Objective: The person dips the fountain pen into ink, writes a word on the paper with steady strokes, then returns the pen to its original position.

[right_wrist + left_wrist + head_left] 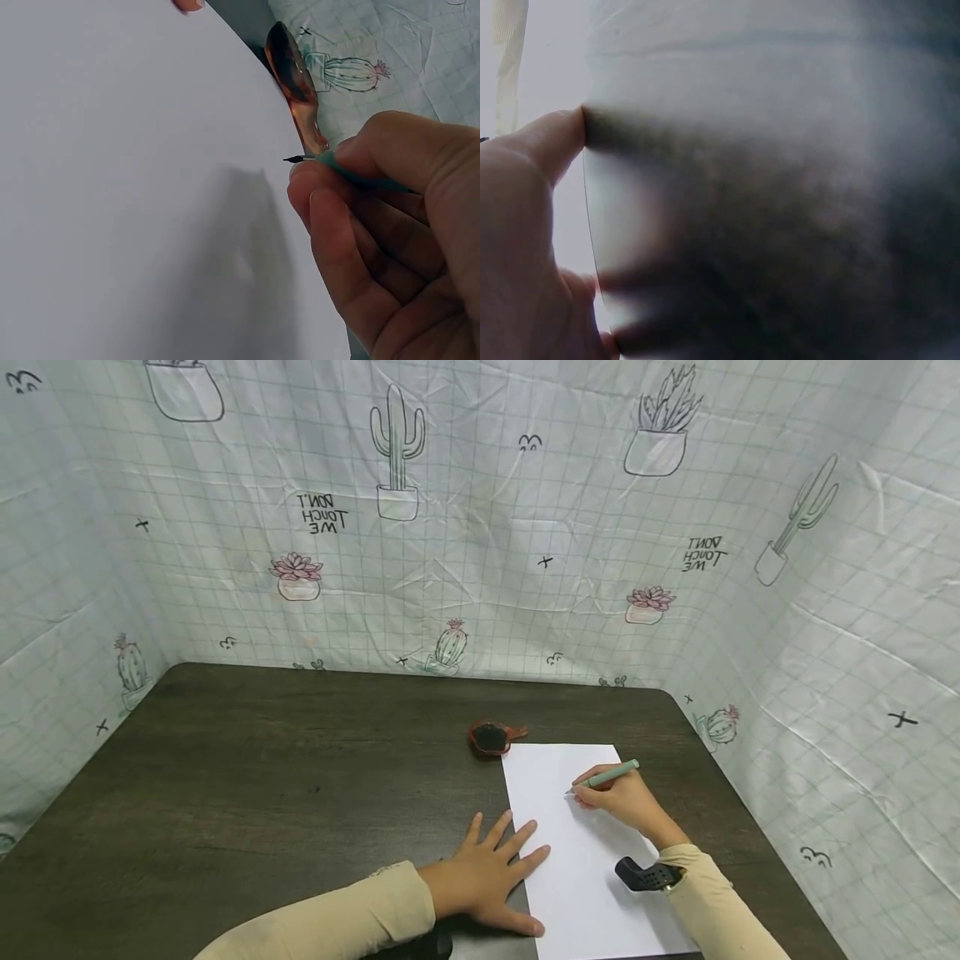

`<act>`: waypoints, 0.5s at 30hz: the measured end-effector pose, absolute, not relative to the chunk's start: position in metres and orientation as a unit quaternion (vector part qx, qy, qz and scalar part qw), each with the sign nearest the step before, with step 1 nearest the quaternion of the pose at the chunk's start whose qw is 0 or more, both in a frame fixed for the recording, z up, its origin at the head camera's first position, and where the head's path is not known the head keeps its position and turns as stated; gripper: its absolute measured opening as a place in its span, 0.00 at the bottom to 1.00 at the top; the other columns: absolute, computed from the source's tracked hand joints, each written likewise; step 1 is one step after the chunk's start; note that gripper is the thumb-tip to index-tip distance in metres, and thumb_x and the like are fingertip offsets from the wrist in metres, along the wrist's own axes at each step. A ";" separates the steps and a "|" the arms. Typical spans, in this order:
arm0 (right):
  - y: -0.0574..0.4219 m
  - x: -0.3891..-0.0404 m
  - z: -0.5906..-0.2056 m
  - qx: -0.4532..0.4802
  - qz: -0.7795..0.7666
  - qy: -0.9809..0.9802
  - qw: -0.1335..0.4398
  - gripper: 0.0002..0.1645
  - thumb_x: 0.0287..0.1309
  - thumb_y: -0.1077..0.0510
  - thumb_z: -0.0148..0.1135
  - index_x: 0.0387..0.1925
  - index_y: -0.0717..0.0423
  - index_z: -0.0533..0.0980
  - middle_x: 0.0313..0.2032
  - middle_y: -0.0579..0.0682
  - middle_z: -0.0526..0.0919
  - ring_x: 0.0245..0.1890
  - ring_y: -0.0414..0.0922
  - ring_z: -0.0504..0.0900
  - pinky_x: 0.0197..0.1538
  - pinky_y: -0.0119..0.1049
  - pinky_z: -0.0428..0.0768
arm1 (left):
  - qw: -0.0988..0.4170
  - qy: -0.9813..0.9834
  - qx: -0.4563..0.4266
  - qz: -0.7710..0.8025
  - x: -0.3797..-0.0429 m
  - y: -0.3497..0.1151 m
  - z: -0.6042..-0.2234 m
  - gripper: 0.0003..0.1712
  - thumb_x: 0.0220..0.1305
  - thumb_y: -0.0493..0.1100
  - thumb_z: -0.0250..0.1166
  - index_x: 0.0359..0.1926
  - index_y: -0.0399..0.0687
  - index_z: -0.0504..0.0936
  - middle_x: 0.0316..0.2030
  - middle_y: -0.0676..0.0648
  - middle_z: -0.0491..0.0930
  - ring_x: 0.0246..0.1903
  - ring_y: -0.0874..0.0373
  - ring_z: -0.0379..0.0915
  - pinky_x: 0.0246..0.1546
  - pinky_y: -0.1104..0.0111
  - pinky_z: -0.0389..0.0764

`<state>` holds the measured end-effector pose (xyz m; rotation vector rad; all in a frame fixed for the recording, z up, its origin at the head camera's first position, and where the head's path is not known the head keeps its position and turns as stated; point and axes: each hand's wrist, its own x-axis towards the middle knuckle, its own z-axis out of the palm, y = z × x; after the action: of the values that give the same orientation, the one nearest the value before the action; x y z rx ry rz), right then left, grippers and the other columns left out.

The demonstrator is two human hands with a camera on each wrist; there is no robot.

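Note:
My right hand [626,797] pinches a pale green pen [611,774] between thumb and fingers over a white sheet of paper [573,868]. In the right wrist view the pen's dark pointed tip [294,159] juts out past the fingertips, above the paper. The left hand [491,868] lies with fingers spread across the sheet's left edge, its thumb and fingertips on the paper. Beyond the sheet's far left corner sits a glossy orange-brown thing [517,732] with a dark oval middle and a short, handle-like end.
A dark wooden table [262,777] lies under the paper and stretches far to the left. White curtains [480,527] printed with cacti stand behind and beside it. A black band [648,875] is on the right wrist.

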<state>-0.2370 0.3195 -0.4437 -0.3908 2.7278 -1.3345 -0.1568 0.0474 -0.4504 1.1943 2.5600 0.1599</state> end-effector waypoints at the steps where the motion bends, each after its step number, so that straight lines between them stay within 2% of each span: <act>1: 0.319 -0.237 -0.444 -0.133 -0.433 0.891 0.040 0.11 0.57 0.59 0.67 0.37 0.64 0.83 0.29 0.54 0.87 0.28 0.40 0.85 0.31 0.32 0.82 | 0.155 0.893 0.418 0.055 -0.157 0.047 -0.451 0.53 0.53 0.82 0.47 0.75 0.73 0.43 0.76 0.53 0.35 0.74 0.44 0.29 0.67 0.38 0.41; 15: 0.311 -0.243 -0.446 -0.169 -0.391 0.905 0.023 0.04 0.56 0.62 0.67 0.32 0.60 0.84 0.25 0.49 0.86 0.23 0.39 0.83 0.28 0.33 0.82 | 0.152 0.893 0.421 0.055 -0.157 0.047 -0.450 0.52 0.54 0.81 0.47 0.75 0.71 0.44 0.76 0.52 0.35 0.74 0.42 0.30 0.66 0.37 0.42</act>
<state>-0.2433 0.3108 -0.4458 -0.5224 2.8020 -1.2098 -0.1566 0.0472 -0.4497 1.2071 2.5620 0.1592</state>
